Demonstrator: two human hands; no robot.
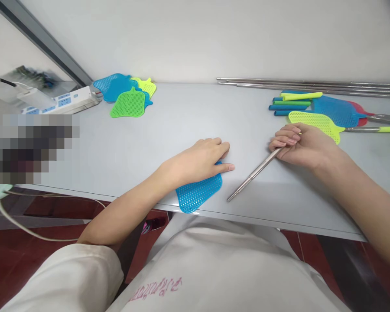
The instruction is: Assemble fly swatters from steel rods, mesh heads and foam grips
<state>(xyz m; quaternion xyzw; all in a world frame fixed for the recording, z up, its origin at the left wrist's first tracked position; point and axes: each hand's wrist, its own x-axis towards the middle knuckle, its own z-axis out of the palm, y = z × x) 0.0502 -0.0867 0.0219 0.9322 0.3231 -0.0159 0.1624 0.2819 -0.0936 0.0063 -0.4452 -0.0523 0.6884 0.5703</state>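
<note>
A blue fly swatter head (199,193), a perforated plastic paddle, lies near the table's front edge. My left hand (203,160) covers its upper part, with the thumb and curled fingers closed about its narrow end. To the right, my right hand (294,143) grips a telescopic metal rod (256,174) in its fingers. The rod slants down toward the left, its thin tip just right of the blue head and apart from it. Its other end is hidden in my right hand.
Blue, green (129,104) and yellow swatter heads lie back left, beside a power strip (66,102). Back right are metal rods (295,82), coloured tubes (290,107) and swatters with handles, including a yellow one (315,123). A pixelated patch covers the left edge.
</note>
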